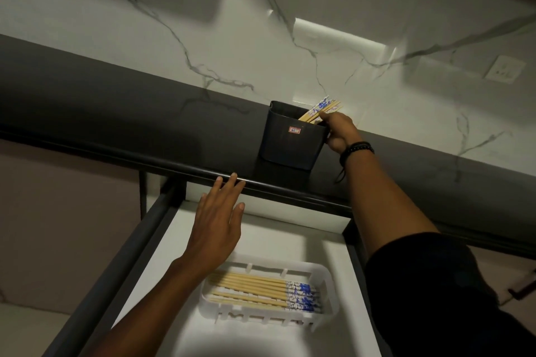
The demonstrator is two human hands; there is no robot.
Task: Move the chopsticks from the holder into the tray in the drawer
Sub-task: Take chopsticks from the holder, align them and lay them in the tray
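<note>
Tray (pixel 324 303) in drawer (pixel 162 240) already stocked. Left hand (pixel 216 223) flat, empty. On bench (pixel 145 119), right hand (pixel 338 132) pinching chopsticks (pixel 320 110) in holder (pixel 285 142). Light, stiff, slick; best gripped near patterned tops.

Dark countertop (pixel 116 113); veined marble backsplash (pixel 203 23); wall socket (pixel 504 69) at right.

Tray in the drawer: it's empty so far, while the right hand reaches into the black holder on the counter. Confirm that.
Not empty. The head view shows the tray already holding several chopsticks laid side by side. The rest stands: the right hand reaches into the black holder on the counter.
</note>
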